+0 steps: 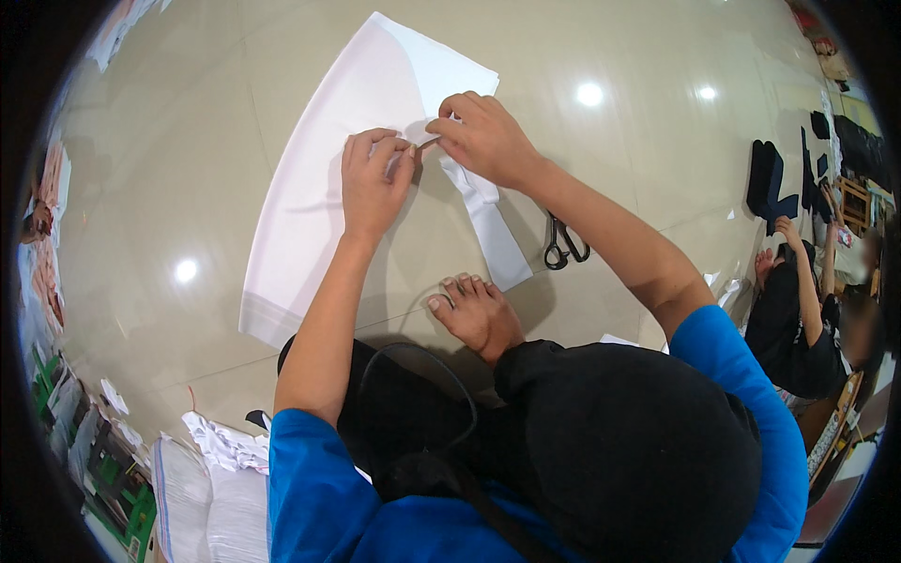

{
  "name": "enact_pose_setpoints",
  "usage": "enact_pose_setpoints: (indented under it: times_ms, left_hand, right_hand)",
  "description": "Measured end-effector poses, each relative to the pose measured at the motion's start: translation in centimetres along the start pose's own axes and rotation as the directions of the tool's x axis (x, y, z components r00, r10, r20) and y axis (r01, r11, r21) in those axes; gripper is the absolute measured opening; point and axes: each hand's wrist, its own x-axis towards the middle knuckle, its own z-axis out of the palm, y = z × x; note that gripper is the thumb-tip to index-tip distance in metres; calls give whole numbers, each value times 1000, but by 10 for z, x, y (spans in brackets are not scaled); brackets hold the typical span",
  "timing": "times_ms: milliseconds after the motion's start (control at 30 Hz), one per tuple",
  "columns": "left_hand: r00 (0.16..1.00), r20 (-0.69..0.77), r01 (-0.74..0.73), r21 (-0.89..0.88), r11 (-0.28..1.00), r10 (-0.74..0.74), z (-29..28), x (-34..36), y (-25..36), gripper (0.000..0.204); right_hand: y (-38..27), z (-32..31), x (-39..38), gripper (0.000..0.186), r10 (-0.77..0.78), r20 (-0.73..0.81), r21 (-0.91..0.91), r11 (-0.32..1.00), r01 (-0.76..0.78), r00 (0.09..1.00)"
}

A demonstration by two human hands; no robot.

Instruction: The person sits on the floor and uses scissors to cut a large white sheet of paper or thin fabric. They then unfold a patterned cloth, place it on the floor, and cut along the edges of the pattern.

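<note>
A wide, curved white fabric piece (pixel 314 216) lies on the floor. My left hand (pixel 375 183) pinches at its inner edge, fingers curled. Just to its right, my right hand (pixel 488 141) is also closed at the fabric. A thin brownish item (pixel 427 144), too small to name, shows between my fingertips. A narrow white strip (pixel 497 239) runs down from beneath my right hand. Black-handled scissors (pixel 556 246) lie right of the strip, their blades partly hidden by my forearm. My bare foot (pixel 474 314) rests on the floor below the strip.
At right, a co-worker in black (pixel 788 328) sits with a hand near dark fabric pieces (pixel 765 183) on the tiled floor (pixel 160 178). White sacks (pixel 206 507), white scraps (pixel 225 441) and green crates (pixel 127 507) stand or lie at lower left. More piled cloth (pixel 52 244) lines the left edge.
</note>
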Motion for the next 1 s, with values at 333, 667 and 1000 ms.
enact_pose_setpoints:
  times_ms: [333, 667, 1000]
  left_hand:
    - [979, 173, 33, 398, 917, -110, -9, -3, -19, 51]
    - [972, 173, 48, 516, 855, -159, -5, 1, -30, 72]
    - [973, 151, 73, 527, 847, -177, -4, 6, -34, 79]
  right_hand:
    - [24, 13, 5, 15, -43, 118, 44, 998, 38, 992]
    - [31, 9, -10, 29, -141, 103, -2, 990, 142, 985]
    - [28, 4, -17, 32, -83, 121, -16, 996, 86, 989]
